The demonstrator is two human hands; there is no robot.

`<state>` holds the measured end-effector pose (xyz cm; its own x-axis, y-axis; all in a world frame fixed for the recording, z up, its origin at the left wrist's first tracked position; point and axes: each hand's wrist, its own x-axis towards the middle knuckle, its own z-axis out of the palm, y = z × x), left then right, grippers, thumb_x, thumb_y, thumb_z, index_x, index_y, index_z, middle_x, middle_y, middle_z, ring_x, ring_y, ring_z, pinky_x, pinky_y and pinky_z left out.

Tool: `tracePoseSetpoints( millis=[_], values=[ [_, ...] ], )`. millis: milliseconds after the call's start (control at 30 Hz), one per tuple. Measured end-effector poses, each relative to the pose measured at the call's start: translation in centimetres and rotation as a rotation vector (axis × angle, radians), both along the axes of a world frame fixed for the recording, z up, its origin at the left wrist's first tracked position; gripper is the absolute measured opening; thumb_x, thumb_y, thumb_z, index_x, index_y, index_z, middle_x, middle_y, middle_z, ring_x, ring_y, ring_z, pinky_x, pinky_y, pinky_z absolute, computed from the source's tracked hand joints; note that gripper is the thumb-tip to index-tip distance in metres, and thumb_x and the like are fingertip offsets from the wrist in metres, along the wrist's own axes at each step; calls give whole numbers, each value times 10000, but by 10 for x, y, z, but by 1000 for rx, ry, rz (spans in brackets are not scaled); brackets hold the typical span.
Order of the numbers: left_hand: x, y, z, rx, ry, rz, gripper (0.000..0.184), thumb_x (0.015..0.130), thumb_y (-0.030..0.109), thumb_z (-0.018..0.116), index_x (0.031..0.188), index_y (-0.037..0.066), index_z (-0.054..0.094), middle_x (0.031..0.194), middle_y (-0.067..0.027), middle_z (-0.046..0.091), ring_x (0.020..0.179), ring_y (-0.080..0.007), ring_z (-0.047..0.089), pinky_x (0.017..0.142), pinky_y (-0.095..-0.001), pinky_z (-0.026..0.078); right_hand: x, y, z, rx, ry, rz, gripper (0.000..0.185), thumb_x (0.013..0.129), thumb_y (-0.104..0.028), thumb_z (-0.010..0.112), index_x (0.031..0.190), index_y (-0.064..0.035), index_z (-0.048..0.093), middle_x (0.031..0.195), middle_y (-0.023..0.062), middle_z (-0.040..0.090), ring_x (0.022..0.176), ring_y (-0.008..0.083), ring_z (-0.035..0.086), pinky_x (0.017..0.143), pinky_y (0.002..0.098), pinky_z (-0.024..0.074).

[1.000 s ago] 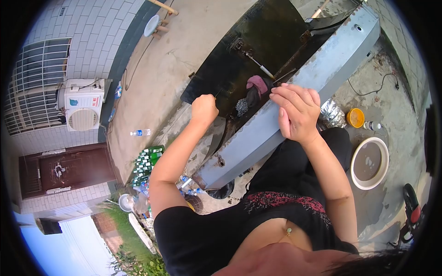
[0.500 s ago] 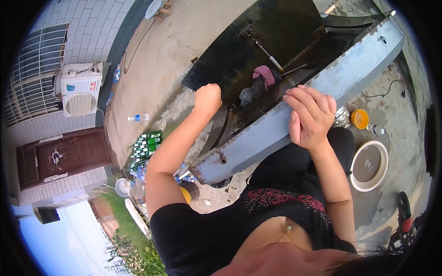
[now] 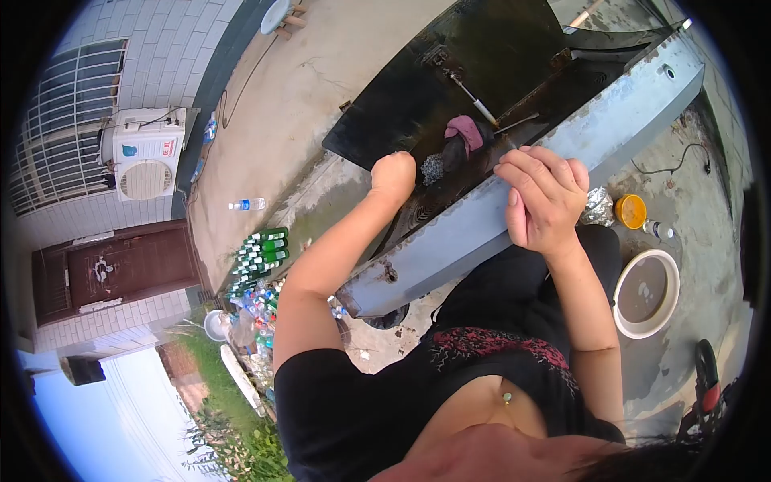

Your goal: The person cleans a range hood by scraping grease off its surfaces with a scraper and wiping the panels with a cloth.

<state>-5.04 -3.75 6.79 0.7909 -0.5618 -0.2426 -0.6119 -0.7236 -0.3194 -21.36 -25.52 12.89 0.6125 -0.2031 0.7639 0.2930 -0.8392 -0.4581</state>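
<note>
My left hand (image 3: 393, 178) is a closed fist over the near left edge of the dark panel (image 3: 373, 132); what it grips is hidden. My right hand (image 3: 544, 195) is in front of the grey metal beam (image 3: 450, 241), its fingers curled and close together, with whatever they hold too hidden to name. Between the hands, inside the dark metal body, are a pink cloth (image 3: 464, 131) and a steel wool scrubber (image 3: 432, 169). A white-ended rod (image 3: 483, 111) slants across the dark panel.
On the right stand a yellow bowl (image 3: 630, 211), a small bottle (image 3: 658, 230) and a white basin (image 3: 646, 293) of murky water. Green bottles (image 3: 261, 251) and a water bottle (image 3: 246, 205) are at the left. A stool (image 3: 277, 16) stands at the top.
My left fist has moved right along the panel's edge since the last earlier frame. The right hand keeps its curled shape beside the beam. The view has shifted slightly.
</note>
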Motion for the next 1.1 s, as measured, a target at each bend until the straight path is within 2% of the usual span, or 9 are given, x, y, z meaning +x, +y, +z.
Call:
tracePoseSetpoints(
  millis=[67, 200, 300, 467, 567, 933, 1100],
  values=[
    [-10, 0, -10, -23, -19, -5, 78, 631, 13, 574, 704, -9, 555, 711, -201, 610, 670, -307, 628, 598, -362, 518, -1, 2, -2, 4, -10, -6, 179, 613, -135, 532, 777, -110, 601, 849, -10, 601, 821, 154, 551, 668, 276, 326],
    [-10, 6, 36, 121, 23, 4, 97, 626, 0, 569, 719, -24, 588, 748, -205, 612, 720, -312, 622, 639, -365, 512, 2, -4, -1, -15, -36, -10, 181, 609, -127, 535, 777, -109, 598, 847, -11, 600, 819, 154, 551, 665, 276, 330],
    [-1, 25, 56, 97, 47, 51, 118, 635, 15, 558, 744, -3, 600, 743, -200, 611, 724, -320, 613, 643, -382, 505, 0, -1, -2, -11, -29, 4, 180, 606, -125, 537, 775, -107, 598, 847, -10, 601, 818, 154, 552, 664, 275, 331],
    [17, 42, 43, 68, 64, 37, 163, 634, 27, 558, 787, 15, 615, 742, -186, 612, 713, -317, 609, 630, -395, 502, 1, -2, -1, -12, -16, 8, 179, 601, -116, 533, 768, -108, 599, 846, -9, 603, 819, 157, 551, 661, 274, 327],
    [16, 39, 41, 67, 48, 76, 104, 601, 36, 607, 702, 16, 627, 743, -167, 622, 724, -293, 624, 640, -359, 514, 1, -3, 3, -17, 19, 16, 180, 612, -126, 521, 770, -106, 605, 841, -5, 607, 815, 157, 553, 659, 272, 324],
    [28, 21, 8, 97, 95, 55, 122, 607, 54, 609, 725, 52, 644, 726, -156, 618, 706, -302, 614, 642, -376, 505, 4, -2, 0, -26, 10, 29, 193, 625, -140, 515, 783, -103, 619, 840, -1, 613, 800, 159, 560, 657, 264, 324],
    [11, 18, 3, 69, 93, 14, 91, 603, 22, 589, 685, 11, 629, 721, -172, 622, 677, -289, 631, 607, -354, 516, 4, -1, -2, -16, -9, 26, 196, 614, -126, 520, 782, -104, 619, 838, -2, 613, 792, 154, 562, 652, 262, 323]
  ],
)
